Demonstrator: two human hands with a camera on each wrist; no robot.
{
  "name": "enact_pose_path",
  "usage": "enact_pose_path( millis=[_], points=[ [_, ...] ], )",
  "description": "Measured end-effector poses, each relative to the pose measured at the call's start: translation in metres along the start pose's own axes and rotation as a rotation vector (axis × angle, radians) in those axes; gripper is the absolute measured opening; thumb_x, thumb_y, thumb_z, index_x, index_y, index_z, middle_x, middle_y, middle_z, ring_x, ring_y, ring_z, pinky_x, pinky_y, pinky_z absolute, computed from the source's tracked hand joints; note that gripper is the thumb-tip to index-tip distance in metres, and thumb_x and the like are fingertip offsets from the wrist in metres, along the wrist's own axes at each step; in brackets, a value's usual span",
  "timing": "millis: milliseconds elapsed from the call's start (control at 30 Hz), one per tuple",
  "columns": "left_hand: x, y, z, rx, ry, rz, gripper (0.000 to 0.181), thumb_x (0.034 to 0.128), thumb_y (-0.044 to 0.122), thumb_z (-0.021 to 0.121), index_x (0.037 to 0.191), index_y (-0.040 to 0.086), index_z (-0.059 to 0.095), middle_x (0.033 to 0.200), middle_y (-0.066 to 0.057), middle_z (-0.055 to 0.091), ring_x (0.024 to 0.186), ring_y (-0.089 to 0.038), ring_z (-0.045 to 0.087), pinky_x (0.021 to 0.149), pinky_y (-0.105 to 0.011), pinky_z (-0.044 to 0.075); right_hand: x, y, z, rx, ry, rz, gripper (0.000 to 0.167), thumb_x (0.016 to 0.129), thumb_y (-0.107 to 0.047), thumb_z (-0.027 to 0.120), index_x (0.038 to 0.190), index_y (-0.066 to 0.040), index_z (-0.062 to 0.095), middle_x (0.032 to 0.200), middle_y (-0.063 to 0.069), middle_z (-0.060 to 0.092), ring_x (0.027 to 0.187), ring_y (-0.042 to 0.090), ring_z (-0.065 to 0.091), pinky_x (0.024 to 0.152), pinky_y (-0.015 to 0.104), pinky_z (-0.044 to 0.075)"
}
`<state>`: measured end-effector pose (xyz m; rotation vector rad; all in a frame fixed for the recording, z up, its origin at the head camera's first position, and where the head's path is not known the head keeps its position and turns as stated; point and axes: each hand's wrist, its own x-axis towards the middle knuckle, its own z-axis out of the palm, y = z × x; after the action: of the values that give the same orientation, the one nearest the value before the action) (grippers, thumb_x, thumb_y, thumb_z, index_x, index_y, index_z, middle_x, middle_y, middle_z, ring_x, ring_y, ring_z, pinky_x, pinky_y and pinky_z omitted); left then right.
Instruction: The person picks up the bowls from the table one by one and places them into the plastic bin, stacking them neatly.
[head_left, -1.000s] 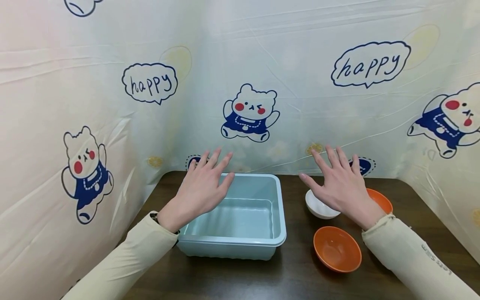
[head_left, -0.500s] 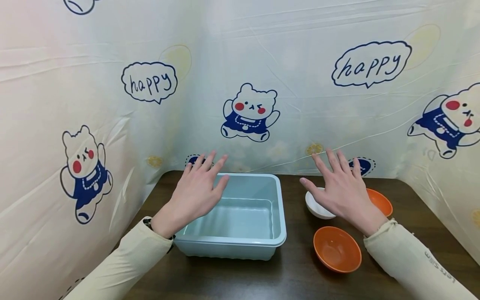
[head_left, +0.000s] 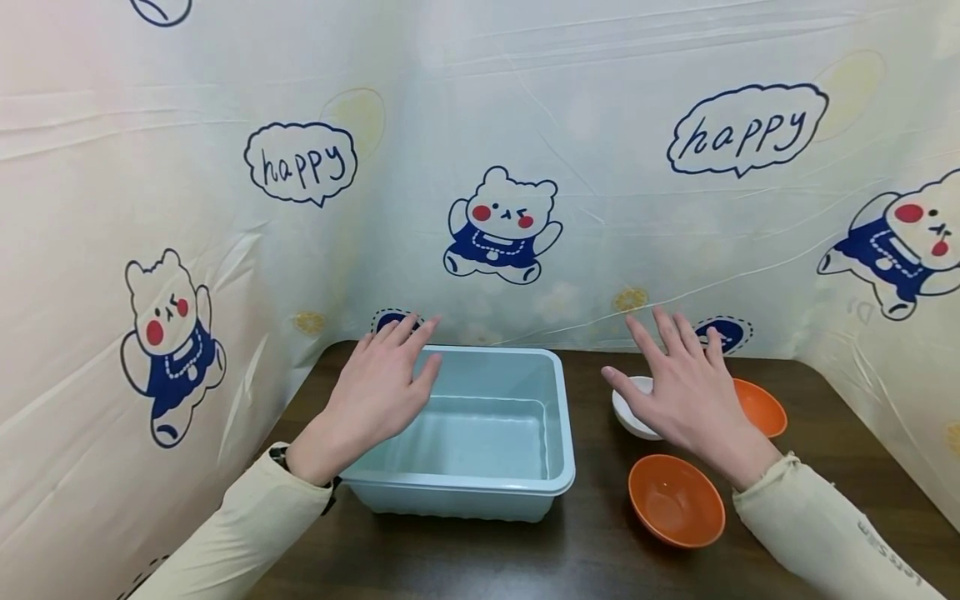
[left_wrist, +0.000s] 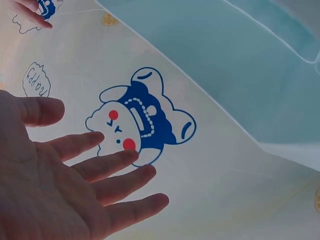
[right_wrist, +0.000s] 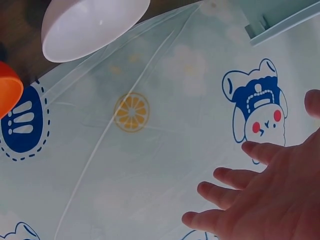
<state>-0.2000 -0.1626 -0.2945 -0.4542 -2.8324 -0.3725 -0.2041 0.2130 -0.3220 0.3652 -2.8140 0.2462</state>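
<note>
Right grip [head_left: 692, 398] splayed, perhaps above white bowl [head_left: 633, 421]

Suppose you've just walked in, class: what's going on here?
A person holds both bare hands out, gripping nothing. Seen from the head, the left hand covers the left side of a pale blue tub. The right hand partly hides a white bowl and the far orange bowl; the near orange bowl shows fully. Tub and bowls stand on a brown table.

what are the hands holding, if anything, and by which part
Nothing: in the wrist views, the left hand and right hand show bare palms, fingers outstretched; the pale blue rectangular plastic tub stands unheld.
</note>
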Motion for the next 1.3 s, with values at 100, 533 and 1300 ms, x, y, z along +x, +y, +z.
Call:
enact_pose_path(
  millis=[100, 533, 1300],
  points=[
    [-0.002, -0.003, -0.001, 0.000, 0.017, 0.002, 0.056, 0.1092, 0.034, 0.051, 0.158, 0.007, 0.048, 0.160, -0.021, 0.045, 0.147, -0.044, 0.040, 0.117, -0.064, 0.029, -0.002, -0.001, 0.000, 0.003, 0.008, -0.004, 0.091, 0.101, -0.075, 0.041, 0.166, -0.013, 0.033, 0.170, 0.027, 0.020, 0.154, 0.052, 0.015, 0.116, 0.076, 0.001],
    [-0.015, -0.016, -0.006, -0.033, 0.084, -0.036, 0.053, 0.1084, 0.029, 0.052, 0.155, 0.004, 0.051, 0.154, -0.022, 0.051, 0.140, -0.043, 0.048, 0.112, -0.060, 0.038, -0.012, -0.003, 0.003, 0.001, 0.026, -0.008, 0.090, 0.100, -0.074, 0.045, 0.164, -0.010, 0.037, 0.166, 0.029, 0.028, 0.151, 0.052, 0.022, 0.117, 0.074, 0.005],
    [-0.040, -0.042, -0.008, -0.085, 0.054, -0.158, 0.052, 0.1066, 0.024, 0.051, 0.155, 0.005, 0.050, 0.146, -0.025, 0.054, 0.126, -0.046, 0.057, 0.101, -0.066, 0.045, -0.032, -0.004, 0.011, 0.053, 0.102, -0.033, 0.085, 0.100, -0.066, 0.055, 0.157, -0.004, 0.046, 0.159, 0.029, 0.038, 0.145, 0.050, 0.033, 0.117, 0.072, 0.016]
  ],
)
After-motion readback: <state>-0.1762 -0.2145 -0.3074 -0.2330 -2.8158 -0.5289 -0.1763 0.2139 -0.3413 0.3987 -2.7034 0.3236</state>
